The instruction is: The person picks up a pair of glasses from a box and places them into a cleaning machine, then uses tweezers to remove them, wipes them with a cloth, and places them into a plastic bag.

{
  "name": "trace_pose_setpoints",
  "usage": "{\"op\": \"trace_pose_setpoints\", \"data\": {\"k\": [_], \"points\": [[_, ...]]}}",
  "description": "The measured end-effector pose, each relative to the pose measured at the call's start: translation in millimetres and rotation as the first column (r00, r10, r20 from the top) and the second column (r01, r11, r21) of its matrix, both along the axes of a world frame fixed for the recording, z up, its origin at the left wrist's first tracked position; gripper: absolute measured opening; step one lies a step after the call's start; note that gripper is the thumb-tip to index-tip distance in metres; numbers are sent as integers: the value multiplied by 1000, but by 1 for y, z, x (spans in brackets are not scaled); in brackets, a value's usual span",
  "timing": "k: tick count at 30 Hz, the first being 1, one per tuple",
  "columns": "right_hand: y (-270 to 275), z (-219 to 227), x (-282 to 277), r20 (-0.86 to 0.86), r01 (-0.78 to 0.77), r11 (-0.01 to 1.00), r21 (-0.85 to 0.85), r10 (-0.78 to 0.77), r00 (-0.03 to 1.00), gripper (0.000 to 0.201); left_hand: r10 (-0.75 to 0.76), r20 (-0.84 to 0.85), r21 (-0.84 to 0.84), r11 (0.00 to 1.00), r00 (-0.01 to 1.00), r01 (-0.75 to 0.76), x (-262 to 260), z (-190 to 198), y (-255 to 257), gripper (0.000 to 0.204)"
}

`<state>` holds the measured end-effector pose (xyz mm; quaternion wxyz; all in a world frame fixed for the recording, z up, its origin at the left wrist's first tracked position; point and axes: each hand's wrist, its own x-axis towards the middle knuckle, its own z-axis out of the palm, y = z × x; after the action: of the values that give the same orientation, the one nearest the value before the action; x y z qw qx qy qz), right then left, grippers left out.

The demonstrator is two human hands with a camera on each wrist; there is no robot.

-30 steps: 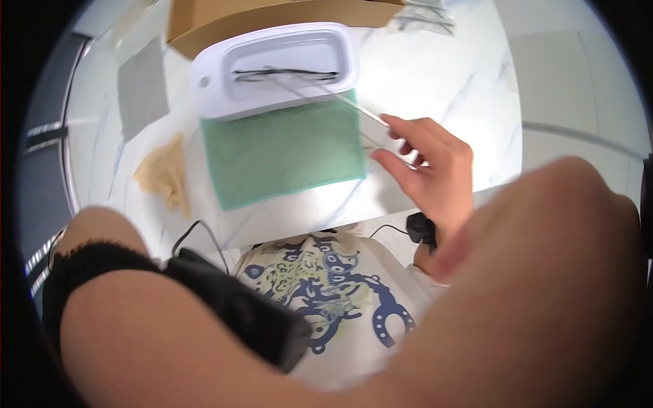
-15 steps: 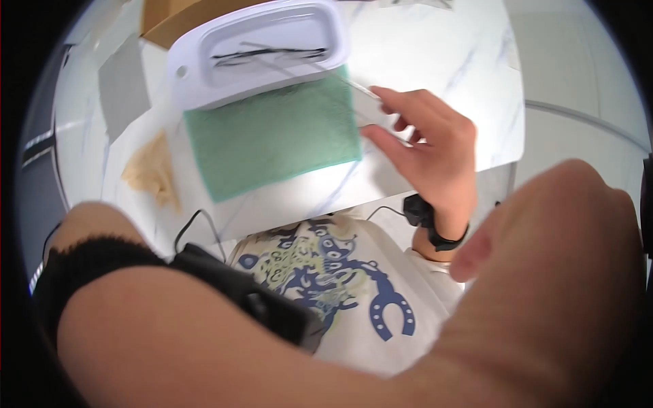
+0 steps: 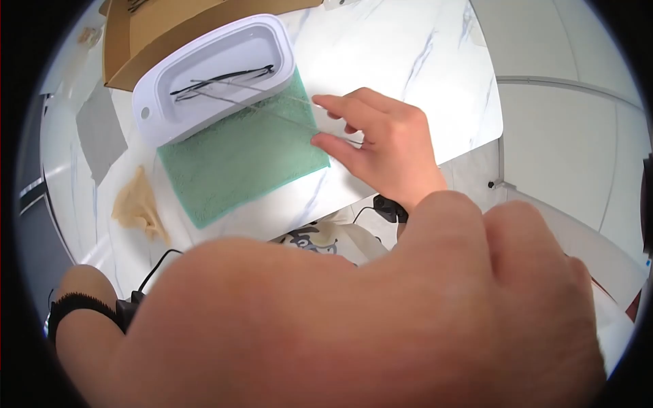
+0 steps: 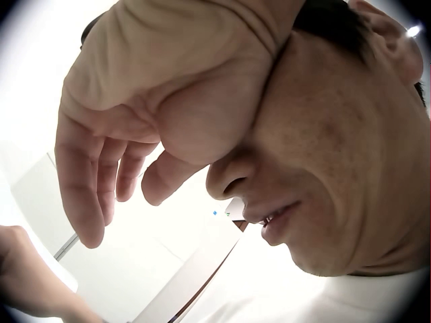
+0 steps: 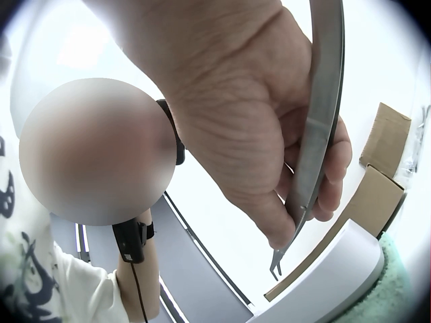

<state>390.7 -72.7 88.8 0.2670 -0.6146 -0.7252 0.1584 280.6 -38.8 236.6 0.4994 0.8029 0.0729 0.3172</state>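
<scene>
My right hand point(image 3: 388, 139) holds long metal tweezers point(image 5: 316, 141) between thumb and fingers. Their thin prongs stand apart and reach left over the lilac-white basin point(image 3: 151, 129). Inside it lies a slender black object point(image 3: 235, 77), resembling folded eyeglasses, and the prong ends overlap it in the head view. My left hand point(image 4: 161, 87) is raised against the upper face, fingers hanging loosely bent and holding nothing. That hand also fills the lower part of the head view, blurred and close. Beneath the basin's near edge, a green towel point(image 3: 245, 163) lies flat.
A cardboard box point(image 3: 122, 68) stands behind the basin on the marbled white table point(image 3: 381, 58). On the left lie a grey sheet point(image 3: 101, 132) and a crumpled tan cloth point(image 3: 139, 204). A black cable point(image 3: 153, 268) runs near the table's front edge.
The head view has shifted, and my left hand and forearm now cover much more of its lower part. My right hand still holds the tweezers, their prongs over the black object in the basin.
</scene>
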Motion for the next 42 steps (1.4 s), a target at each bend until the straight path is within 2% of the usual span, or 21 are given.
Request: {"op": "trace_pose_setpoints", "data": {"k": [1, 2, 6, 8, 9, 11, 16, 17, 23, 27, 33, 35, 36, 37, 38, 39, 40, 41, 42], "points": [[6, 2, 1, -7, -20, 1000, -5, 19, 1000, 37, 1, 12, 4, 1000, 1000, -1, 2, 3, 0, 12], [-59, -10, -1, 3, -24, 1000, 10, 24, 1000, 37, 2, 23, 17, 1000, 1000, -2, 3, -9, -67, 12], [-53, -29, -13, -19, -8, 1000, -15, 8, 1000, 39, -2, 45, -12, 1000, 999, 2, -9, -35, -64, 12], [-56, -23, -10, -50, -22, 1000, -13, 21, 999, 41, -2, 44, -10, 1000, 999, 3, -6, -31, -68, 12], [-55, -23, -10, -70, -46, 999, -16, 45, 997, 41, 18, 26, -14, 1000, 1000, -18, -7, -32, -70, 12], [-57, -20, -11, -67, 30, 999, -24, -31, 997, 42, 43, -36, -28, 999, 998, -44, -14, -33, -65, 11], [-62, -20, -5, -75, 66, 997, -39, -68, 995, 43, 130, -200, -35, 990, 971, -139, -34, -35, -60, 11], [-60, -12, -9, -61, 76, 994, -85, -81, 995, 43, 145, -232, -35, 987, 962, -157, -39, -35, -57, 11], [-60, -14, -7, -68, 94, 995, -31, -96, 993, 46, 316, -431, -12, 935, 845, -355, -76, -31, -55, 10], [-62, -15, 5, -116, 22, 999, -50, -28, 993, 46, 377, -475, -9, 901, 795, -433, -84, -30, -53, 10], [-60, -14, 6, -52, 108, 986, -124, -116, 992, 47, 463, -542, 35, 846, 702, -531, -105, -20, -47, 9], [-60, -12, 9, -82, 105, 983, -149, -118, 990, 48, 430, -503, -8, 865, 749, -502, -100, -23, -41, 9], [-56, -11, 13, -48, 5, 999, -53, -8, 999, 48, 385, -455, -55, 888, 803, -457, -91, -26, -34, 9], [-64, -14, 9, -57, 144, 975, -169, -155, 986, 47, 326, -410, -59, 923, 852, -381, -81, -28, -27, 9], [-58, -14, 13, -74, 73, 994, -79, -79, 994, 48, 291, -348, -81, 938, 891, -338, -66, -29, -26, 9], [-53, -12, 32, -27, 88, 995, -40, -89, 996, 48, 295, -300, -58, 943, 907, -326, -51, -29, -28, 9], [-39, -8, 15, -110, 38, 997, -73, -46, 993, 46, 297, -252, -35, 948, 921, -316, -37, -26, -31, 9], [-45, -5, 21, -106, -22, 999, -30, 18, 994, 43, 258, -209, -35, 962, 943, -271, -19, -22, -37, 8], [-52, 0, 24, -122, 11, 999, -45, -16, 992, 41, 215, -163, -39, 974, 963, -225, -1, -15, -47, 8]]}}
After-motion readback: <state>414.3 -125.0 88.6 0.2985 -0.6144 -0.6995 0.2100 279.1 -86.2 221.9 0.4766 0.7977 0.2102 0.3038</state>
